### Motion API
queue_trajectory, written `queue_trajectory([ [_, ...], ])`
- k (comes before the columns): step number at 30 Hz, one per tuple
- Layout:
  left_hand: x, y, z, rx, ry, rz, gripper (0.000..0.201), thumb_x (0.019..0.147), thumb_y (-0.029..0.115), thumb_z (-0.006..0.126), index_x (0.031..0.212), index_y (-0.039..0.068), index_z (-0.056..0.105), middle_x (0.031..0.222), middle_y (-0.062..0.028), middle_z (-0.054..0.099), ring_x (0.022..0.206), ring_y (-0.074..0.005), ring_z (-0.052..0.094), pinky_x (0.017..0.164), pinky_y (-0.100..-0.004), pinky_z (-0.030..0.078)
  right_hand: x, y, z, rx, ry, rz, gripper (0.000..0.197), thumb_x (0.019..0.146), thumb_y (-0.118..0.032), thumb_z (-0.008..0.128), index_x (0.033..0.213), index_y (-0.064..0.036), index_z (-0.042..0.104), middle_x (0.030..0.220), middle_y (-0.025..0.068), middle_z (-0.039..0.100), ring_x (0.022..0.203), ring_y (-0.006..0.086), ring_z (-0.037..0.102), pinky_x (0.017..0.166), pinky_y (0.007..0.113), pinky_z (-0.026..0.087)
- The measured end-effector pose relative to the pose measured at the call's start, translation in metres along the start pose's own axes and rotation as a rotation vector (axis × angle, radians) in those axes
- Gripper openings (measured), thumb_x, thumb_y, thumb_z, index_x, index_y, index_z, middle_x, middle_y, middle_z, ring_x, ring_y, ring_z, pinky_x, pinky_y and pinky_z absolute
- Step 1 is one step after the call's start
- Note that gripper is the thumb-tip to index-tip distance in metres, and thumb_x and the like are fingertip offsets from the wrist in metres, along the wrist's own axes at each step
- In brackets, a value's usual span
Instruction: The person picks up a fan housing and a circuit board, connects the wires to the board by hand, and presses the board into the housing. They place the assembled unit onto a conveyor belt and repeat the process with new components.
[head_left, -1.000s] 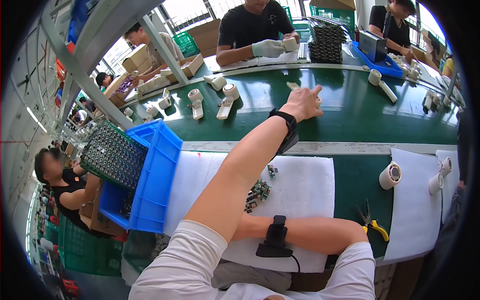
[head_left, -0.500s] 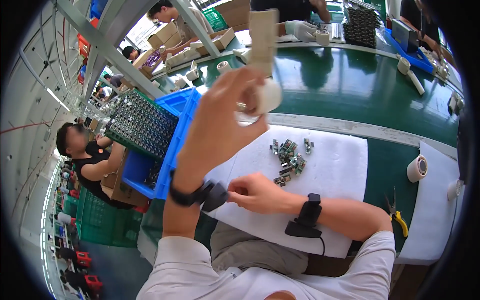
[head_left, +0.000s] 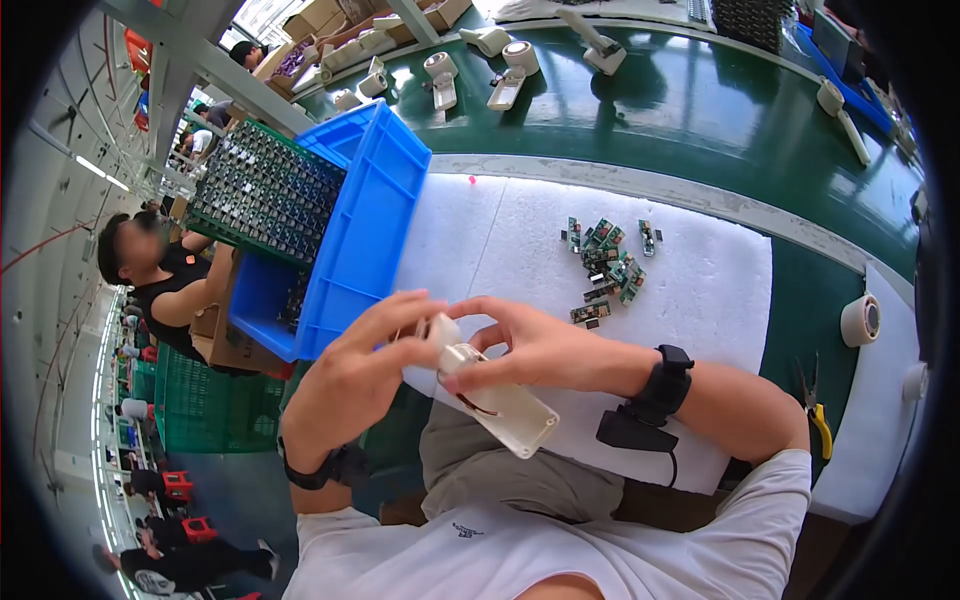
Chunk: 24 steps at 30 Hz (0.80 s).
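Over my lap, in front of the white foam sheet (head_left: 700, 300), I hold a cream plastic housing (head_left: 515, 418), its open handle shell tilted down to the right. A dark red wire lies inside the shell. My left hand (head_left: 355, 375) is closed around its upper, rounded end, which the fingers partly hide. From the other side my right hand (head_left: 545, 345) pinches the housing near the top of the handle, thumb along the shell. Several small green circuit boards (head_left: 605, 262) lie in a loose pile on the foam, beyond my right hand.
A blue crate (head_left: 375, 230) with a green rack of circuit boards (head_left: 265, 190) stands at the left, a person beside it. Similar housings (head_left: 513, 75) lie on the green belt (head_left: 690, 140). Yellow-handled pliers (head_left: 820, 430) and a white round part (head_left: 860, 322) are at the right.
My left hand has come down from above the belt's edge with the cream housing. My right hand, previously low over the foam, now grips it too. The view has shifted.
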<state>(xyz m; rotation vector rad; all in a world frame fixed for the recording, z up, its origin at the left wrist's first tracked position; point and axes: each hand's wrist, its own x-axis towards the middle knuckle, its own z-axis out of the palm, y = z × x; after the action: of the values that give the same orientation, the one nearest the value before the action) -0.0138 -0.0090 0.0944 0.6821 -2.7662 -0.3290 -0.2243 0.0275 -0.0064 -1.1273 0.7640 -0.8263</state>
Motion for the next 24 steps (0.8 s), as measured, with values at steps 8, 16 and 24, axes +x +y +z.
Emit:
queue_trajectory([
  [8,0.115,-0.004,0.034,-0.132,0.085,-0.007,0.018,0.088,0.012,0.070,0.103,0.003,0.067,0.100,-0.0149,0.070,0.092,-0.0300,0.068,0.080,-0.0363,0.054,-0.005,0.009,0.004,-0.348,0.251,-0.205,0.075,0.088,-0.017,0.074,0.146,-0.0014,0.029,0.111,0.0227,0.063,0.093,0.0292,0.069,0.080,0.038,0.054],
  [16,0.183,-0.034,0.081,-0.185,-0.444,-0.068,0.033,0.086,0.025,0.075,0.106,0.000,0.069,0.092,-0.0137,0.071,0.077,-0.0240,0.067,0.072,-0.0351,0.054,-0.001,0.011,0.001,-0.374,0.415,-0.320,0.073,0.087,-0.006,0.067,0.143,0.0013,0.021,0.112,0.0258,0.061,0.086,0.0347,0.068,0.073,0.041,0.053],
  [24,0.177,-0.031,0.090,-0.444,-0.329,-0.184,0.027,0.085,0.013,0.072,0.108,-0.001,0.066,0.093,-0.0120,0.071,0.082,-0.0191,0.068,0.073,-0.0327,0.055,0.003,0.016,-0.003,-0.399,0.397,-0.322,0.072,0.084,-0.002,0.067,0.140,0.0007,0.022,0.116,0.0255,0.059,0.088,0.0353,0.069,0.073,0.040,0.054],
])
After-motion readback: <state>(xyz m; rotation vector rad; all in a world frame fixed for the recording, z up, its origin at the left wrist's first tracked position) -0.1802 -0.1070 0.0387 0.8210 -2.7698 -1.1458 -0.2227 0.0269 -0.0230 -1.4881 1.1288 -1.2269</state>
